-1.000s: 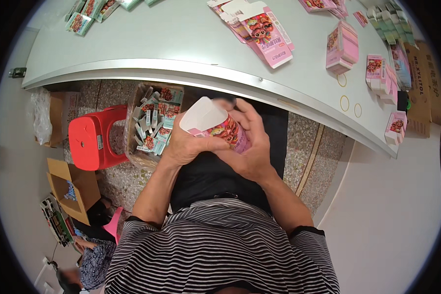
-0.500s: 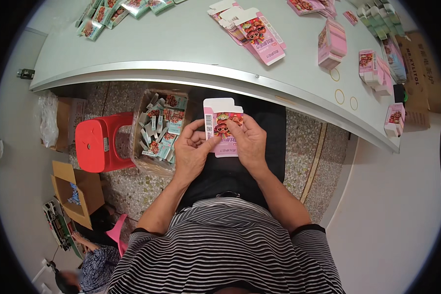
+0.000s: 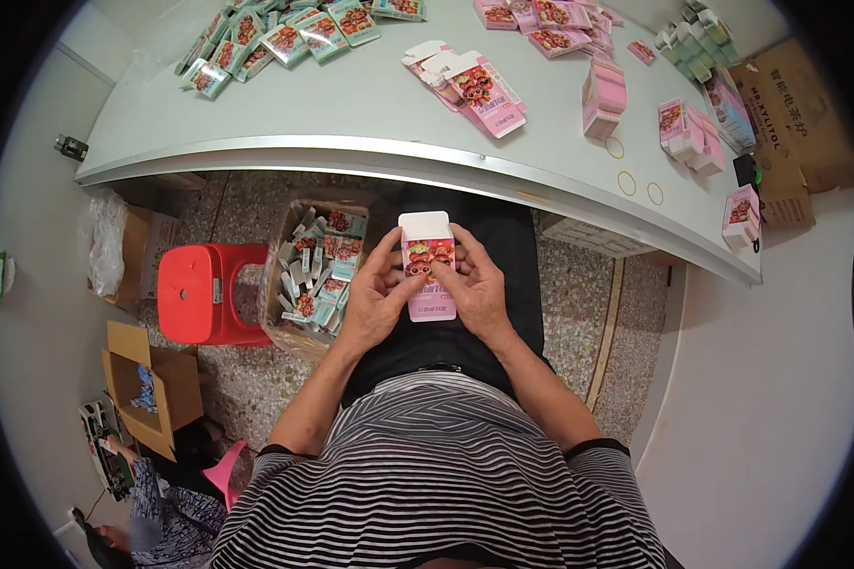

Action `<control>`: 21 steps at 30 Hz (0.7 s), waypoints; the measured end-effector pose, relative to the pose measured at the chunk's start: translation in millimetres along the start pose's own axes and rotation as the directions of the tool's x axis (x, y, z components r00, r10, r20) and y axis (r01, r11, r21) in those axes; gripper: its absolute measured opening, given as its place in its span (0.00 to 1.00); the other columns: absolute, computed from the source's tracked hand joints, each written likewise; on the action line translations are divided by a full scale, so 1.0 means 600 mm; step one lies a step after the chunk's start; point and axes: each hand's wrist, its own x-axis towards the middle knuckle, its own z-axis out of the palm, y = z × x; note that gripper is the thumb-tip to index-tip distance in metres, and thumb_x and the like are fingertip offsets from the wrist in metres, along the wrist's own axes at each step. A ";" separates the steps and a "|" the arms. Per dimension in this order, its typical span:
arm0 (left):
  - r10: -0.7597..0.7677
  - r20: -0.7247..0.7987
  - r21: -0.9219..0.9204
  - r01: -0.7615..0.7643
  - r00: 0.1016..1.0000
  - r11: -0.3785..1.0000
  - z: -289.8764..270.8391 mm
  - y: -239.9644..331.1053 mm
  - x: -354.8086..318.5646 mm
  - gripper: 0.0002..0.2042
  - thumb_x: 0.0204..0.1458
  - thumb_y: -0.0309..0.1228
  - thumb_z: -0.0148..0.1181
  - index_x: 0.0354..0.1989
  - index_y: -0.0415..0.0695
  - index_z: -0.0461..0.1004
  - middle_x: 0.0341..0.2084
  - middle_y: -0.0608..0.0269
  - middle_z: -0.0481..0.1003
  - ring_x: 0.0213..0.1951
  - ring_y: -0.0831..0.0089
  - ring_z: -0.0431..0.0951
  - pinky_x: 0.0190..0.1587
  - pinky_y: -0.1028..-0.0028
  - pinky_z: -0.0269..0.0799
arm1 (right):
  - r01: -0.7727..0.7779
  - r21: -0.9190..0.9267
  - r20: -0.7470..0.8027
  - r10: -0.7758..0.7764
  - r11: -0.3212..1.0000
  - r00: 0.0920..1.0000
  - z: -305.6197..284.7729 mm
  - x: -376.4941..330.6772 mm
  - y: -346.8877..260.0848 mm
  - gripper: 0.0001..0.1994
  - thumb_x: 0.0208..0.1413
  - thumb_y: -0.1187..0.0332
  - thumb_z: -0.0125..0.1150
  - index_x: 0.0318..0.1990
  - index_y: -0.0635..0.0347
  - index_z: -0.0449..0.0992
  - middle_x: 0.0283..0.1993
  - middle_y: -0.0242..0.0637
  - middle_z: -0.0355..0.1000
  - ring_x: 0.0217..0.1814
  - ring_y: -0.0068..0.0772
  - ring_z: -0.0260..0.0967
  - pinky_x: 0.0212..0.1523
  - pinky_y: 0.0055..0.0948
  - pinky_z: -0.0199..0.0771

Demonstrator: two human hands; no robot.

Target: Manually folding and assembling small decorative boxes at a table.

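Between my two hands, above my lap, is a small pink carton (image 3: 431, 302) with a colourful cartoon print and a white flap sticking up at its far end. My left hand (image 3: 378, 296) grips its left edge, thumb on the printed face. From the other side my right hand (image 3: 479, 296) holds the right edge, its thumb also pressed on the front. Fingers behind the carton are partly hidden. On the table beyond lie flattened pink cartons (image 3: 484, 95) in a loose fan. A stack of pink cartons (image 3: 603, 100) stands to their right.
A lined box (image 3: 280, 318) of green cartons stands on the floor to my left, beside a red stool (image 3: 188, 294). Green packs (image 3: 299, 40) and pink packs (image 3: 560, 27) are heaped on the table (image 3: 256, 109). Rubber bands (image 3: 627, 183) lie near its edge. Another person (image 3: 176, 503) sits at lower left.
The carton has turned more upright and flatter to view, its side panel now out of sight. Both hands have closed in along its edges. The whole view has shifted slightly.
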 end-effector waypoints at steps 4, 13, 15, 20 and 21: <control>-0.039 0.083 -0.085 0.046 0.996 0.995 -0.014 0.002 -0.005 0.32 0.56 0.17 0.60 0.69 0.39 0.54 0.49 0.51 0.73 0.47 0.71 0.78 0.49 0.74 0.75 | -0.040 -0.022 0.069 0.042 0.999 0.997 -0.013 -0.005 0.014 0.25 0.59 0.77 0.61 0.64 0.65 0.63 0.47 0.39 0.75 0.45 0.22 0.73 0.45 0.22 0.75; -0.103 0.164 0.148 0.079 0.981 0.986 -0.033 -0.042 -0.008 0.21 0.56 0.19 0.61 0.58 0.36 0.65 0.48 0.53 0.74 0.43 0.72 0.80 0.45 0.76 0.78 | -0.083 0.075 0.136 0.072 0.994 0.988 -0.038 -0.009 0.038 0.08 0.60 0.78 0.60 0.45 0.64 0.72 0.41 0.34 0.72 0.43 0.19 0.71 0.43 0.20 0.74; -0.094 0.163 0.268 0.047 0.982 0.962 -0.034 -0.054 -0.006 0.20 0.56 0.19 0.62 0.56 0.36 0.65 0.47 0.54 0.74 0.41 0.73 0.80 0.44 0.77 0.78 | -0.050 0.093 0.095 0.042 0.994 0.995 -0.037 -0.008 0.040 0.05 0.60 0.78 0.59 0.43 0.65 0.73 0.42 0.36 0.72 0.44 0.21 0.71 0.45 0.21 0.74; 0.046 -0.050 0.169 -0.037 0.998 0.985 -0.002 -0.051 -0.001 0.24 0.54 0.19 0.64 0.60 0.37 0.65 0.47 0.54 0.75 0.42 0.76 0.79 0.42 0.79 0.76 | -0.106 0.159 0.020 0.105 0.981 0.994 -0.022 0.005 0.021 0.09 0.60 0.79 0.59 0.48 0.66 0.72 0.45 0.38 0.73 0.46 0.23 0.72 0.48 0.22 0.75; 0.037 -0.051 0.169 -0.028 0.998 0.985 -0.001 -0.045 0.001 0.24 0.54 0.19 0.64 0.60 0.37 0.65 0.47 0.54 0.75 0.42 0.76 0.79 0.42 0.79 0.76 | -0.145 0.218 -0.029 0.154 0.965 0.988 -0.017 0.005 0.013 0.11 0.60 0.79 0.58 0.50 0.67 0.71 0.46 0.39 0.73 0.47 0.23 0.72 0.49 0.22 0.75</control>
